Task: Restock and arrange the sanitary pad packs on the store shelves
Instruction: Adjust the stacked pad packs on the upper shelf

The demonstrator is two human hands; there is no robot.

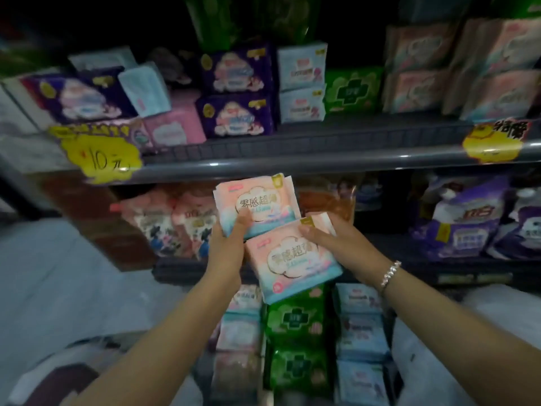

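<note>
Two pink-and-blue sanitary pad packs with a white cloud label are held in front of the shelves. My left hand [227, 244] grips the upper pack [259, 200] at its lower left corner, thumb on its front. My right hand [330, 238] holds the lower pack [292, 259] at its top right, thumb on the front and fingers behind. The lower pack overlaps the upper pack's bottom edge. Both hang just below the grey shelf rail [292, 164].
The upper shelf holds purple packs [237, 115], pale blue packs [301, 83], a green pack [351, 90] and pink packs [456, 65]. Yellow price tags [99, 156] hang on the rail. The lower shelf has pink and purple bags [462, 221]. Green [295, 317] and blue packs [360, 332] are stacked below my hands.
</note>
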